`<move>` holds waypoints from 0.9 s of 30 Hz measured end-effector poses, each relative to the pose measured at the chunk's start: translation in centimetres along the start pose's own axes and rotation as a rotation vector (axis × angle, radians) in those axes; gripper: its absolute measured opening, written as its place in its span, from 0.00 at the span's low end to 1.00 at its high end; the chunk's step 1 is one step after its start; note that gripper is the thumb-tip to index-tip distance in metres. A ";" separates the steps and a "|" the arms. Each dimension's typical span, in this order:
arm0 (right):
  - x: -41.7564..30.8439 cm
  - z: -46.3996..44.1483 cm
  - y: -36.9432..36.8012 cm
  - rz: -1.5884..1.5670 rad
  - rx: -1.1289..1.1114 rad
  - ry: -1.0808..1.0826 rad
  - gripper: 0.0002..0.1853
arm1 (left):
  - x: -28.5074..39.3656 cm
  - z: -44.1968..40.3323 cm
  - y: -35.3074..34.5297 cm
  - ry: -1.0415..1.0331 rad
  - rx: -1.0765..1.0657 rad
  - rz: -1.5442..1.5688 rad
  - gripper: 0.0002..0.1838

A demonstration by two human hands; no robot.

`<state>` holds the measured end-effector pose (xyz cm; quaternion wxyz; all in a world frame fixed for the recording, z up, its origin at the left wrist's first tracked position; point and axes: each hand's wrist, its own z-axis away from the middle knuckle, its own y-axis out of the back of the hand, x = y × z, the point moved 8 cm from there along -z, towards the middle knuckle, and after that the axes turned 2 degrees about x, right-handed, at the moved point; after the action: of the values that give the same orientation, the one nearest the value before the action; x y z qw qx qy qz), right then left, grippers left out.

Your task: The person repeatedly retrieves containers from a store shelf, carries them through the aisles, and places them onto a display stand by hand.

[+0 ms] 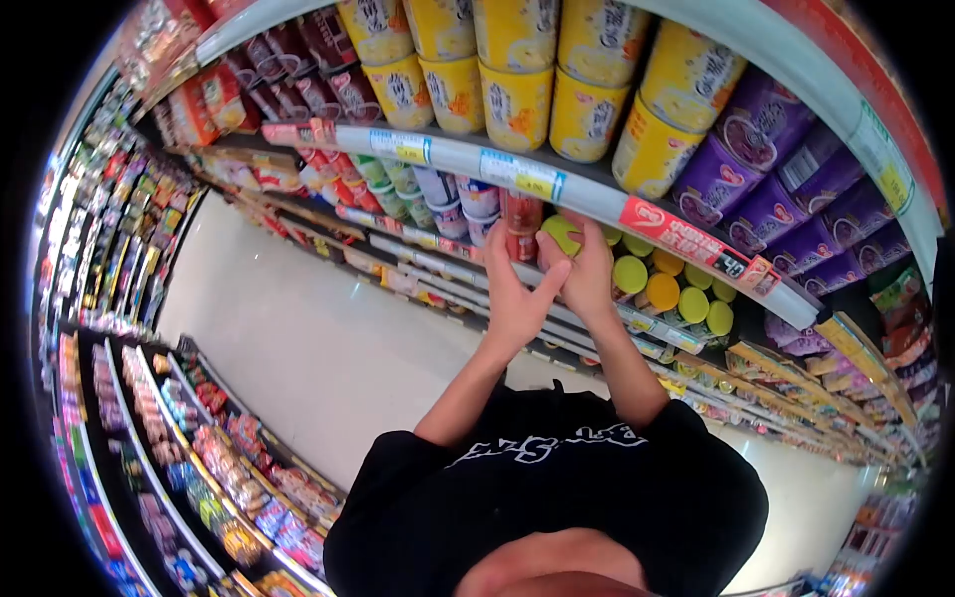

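Note:
My right hand (587,271) is closed around a jar with a yellow-green lid (563,235) at the front of a shelf. Its fingers curl over the lid, and the jar's lower part is hidden. Just to the left, my left hand (512,298) has its fingers stretched up and its thumb apart, pointing toward my right hand. Red stacked cans (522,221) stand right by the left fingertips; I cannot tell whether they touch. More jars with green lids (630,275) and orange lids (663,291) line the shelf to the right.
Above runs a shelf edge with price tags (522,173), carrying yellow tubs (515,104) and purple tubs (754,134). White and purple cups (448,217) stand to the left. Behind the aisle floor (298,289) are shelves of packaged goods (234,463).

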<state>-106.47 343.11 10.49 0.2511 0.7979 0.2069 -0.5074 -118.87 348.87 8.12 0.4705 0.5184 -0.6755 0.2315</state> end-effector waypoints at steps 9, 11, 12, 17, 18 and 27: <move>1.7 -3.0 -4.9 0.018 0.065 -0.106 0.24 | -1.8 -4.0 0.4 -0.164 -0.081 0.073 0.34; 2.8 -2.5 -4.7 -0.073 0.176 -0.175 0.21 | -1.8 -4.2 0.3 -0.203 -0.060 0.052 0.34; 2.5 -2.1 -4.4 -0.082 0.227 -0.182 0.20 | -1.7 -4.2 0.2 -0.212 -0.076 0.085 0.34; 0.1 0.0 -2.0 -0.257 0.420 -0.212 0.22 | 0.1 -3.6 0.0 -0.311 -0.134 0.205 0.36; 0.3 0.7 -1.3 -0.277 0.441 -0.203 0.23 | 0.6 -3.3 -0.2 -0.341 -0.150 0.208 0.36; 1.2 9.5 8.8 -0.227 0.593 -0.138 0.29 | 4.0 4.3 -6.9 -0.062 -0.436 0.415 0.35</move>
<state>-107.57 330.46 7.67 -0.0371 0.7717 0.1203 -0.6234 -114.28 341.08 8.47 0.4926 0.2629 -0.8148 0.1561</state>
